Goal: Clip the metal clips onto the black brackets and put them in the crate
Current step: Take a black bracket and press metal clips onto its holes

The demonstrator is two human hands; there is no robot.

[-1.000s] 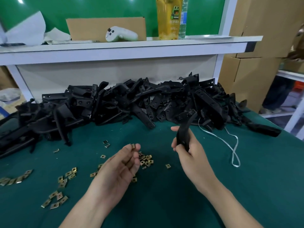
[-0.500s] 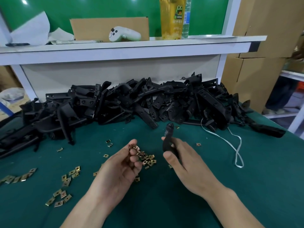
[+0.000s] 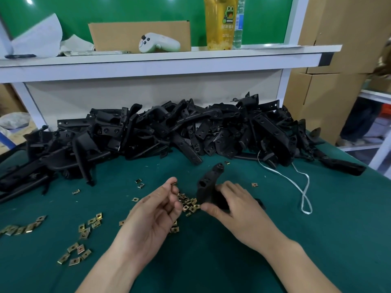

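Where black brackets pile, green table, scattered clips; white shelf, cartons

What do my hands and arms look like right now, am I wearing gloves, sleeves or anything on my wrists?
Both are bare. The left hand and right hand wear no gloves, and no rings show. The left forearm and right forearm run uncovered to the picture's bottom edge: no sleeve, watch, band or marking shows.
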